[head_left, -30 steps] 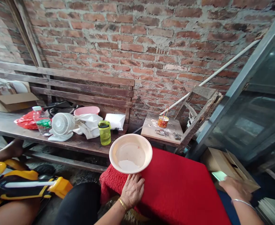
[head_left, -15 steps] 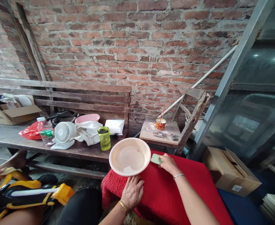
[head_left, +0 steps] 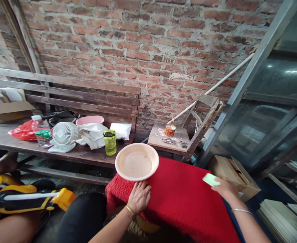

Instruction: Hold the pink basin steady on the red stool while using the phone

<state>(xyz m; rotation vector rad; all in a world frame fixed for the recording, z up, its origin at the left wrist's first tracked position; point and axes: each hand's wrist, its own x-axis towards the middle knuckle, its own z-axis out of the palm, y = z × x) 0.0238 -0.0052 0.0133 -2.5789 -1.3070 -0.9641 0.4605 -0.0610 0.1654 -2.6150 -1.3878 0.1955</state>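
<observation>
At six o'clock my left hand [head_left: 139, 198] meets the bowl [head_left: 137, 162], grip uncertain; at four my right hand [head_left: 227, 191] grasps something green [head_left: 210, 180].

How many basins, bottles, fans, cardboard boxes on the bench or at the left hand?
Basins: 2 (beige basin at the left hand, pink basin)
Bottles: 2 (clear bottle, green bottle)
Fans: 1 (white fan)
Cardboard boxes: 1 (open box)
Total: 6
</observation>
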